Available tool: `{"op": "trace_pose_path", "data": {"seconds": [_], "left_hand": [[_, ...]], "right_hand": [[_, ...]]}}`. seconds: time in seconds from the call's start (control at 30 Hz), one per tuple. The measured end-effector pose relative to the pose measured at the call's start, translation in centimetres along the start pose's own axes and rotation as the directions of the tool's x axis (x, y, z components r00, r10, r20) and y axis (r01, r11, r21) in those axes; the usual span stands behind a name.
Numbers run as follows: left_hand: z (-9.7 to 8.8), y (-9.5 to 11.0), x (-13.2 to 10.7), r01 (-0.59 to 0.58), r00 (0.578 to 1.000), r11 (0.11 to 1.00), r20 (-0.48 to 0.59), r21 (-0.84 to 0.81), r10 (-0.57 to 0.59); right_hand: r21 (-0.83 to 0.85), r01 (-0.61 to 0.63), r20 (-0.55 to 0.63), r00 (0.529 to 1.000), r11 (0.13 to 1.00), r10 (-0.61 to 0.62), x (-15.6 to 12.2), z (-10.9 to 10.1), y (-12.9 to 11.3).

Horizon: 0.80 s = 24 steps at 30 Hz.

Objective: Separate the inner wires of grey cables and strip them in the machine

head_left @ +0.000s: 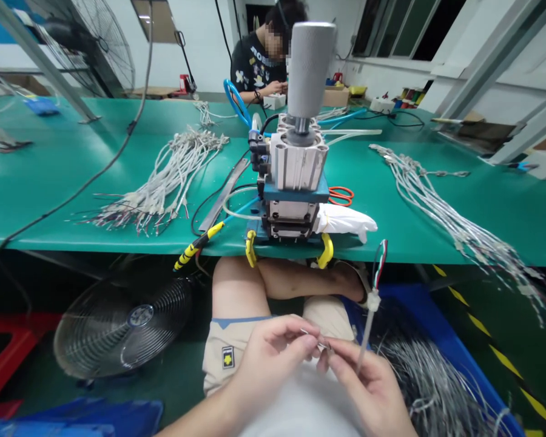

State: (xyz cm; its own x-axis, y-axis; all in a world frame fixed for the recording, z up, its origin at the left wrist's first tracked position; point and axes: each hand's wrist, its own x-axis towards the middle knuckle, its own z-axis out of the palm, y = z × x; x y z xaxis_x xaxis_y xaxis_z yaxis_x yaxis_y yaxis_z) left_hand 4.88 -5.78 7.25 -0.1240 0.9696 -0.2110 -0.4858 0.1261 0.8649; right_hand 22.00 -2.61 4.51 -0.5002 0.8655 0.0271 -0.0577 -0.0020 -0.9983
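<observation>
One pale sheathed cable (366, 335) is held above your lap. Your right hand (368, 382) grips it, so its white connector (373, 301) and loose coloured wires (381, 270) stick up over your fingers; your left hand (279, 349) pinches at a small silvery end, too tiny to make out, right beside the right fingertips. Near your right arm, a blue crate (457, 349) holds heaped cables (437, 388); leftward stands a floor fan (139, 317). Ahead, a pneumatic press (300, 167) stands on the green bench (368, 188), between two cable bundles (155, 188). Beyond, a co-worker (255, 70) in a black T-shirt leans forward.
</observation>
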Motion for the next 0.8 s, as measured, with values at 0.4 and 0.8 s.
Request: {"op": "trace_pose_path", "data": {"seconds": [0.4,0.8], "left_hand": [[-0.7,0.3,-0.7,-0.207,0.978,0.941,0.042,0.27,0.203],[-2.4,3.9,0.4,-0.709,0.703,0.127,0.685,0.693,0.189]], "right_hand": [[-0.071,-0.06,-0.014,0.998,0.996,0.059,-0.3,0.3,-0.5],[-0.12,-0.061,-0.029,0.998,0.991,0.058,-0.1,-0.1,-1.5]]}}
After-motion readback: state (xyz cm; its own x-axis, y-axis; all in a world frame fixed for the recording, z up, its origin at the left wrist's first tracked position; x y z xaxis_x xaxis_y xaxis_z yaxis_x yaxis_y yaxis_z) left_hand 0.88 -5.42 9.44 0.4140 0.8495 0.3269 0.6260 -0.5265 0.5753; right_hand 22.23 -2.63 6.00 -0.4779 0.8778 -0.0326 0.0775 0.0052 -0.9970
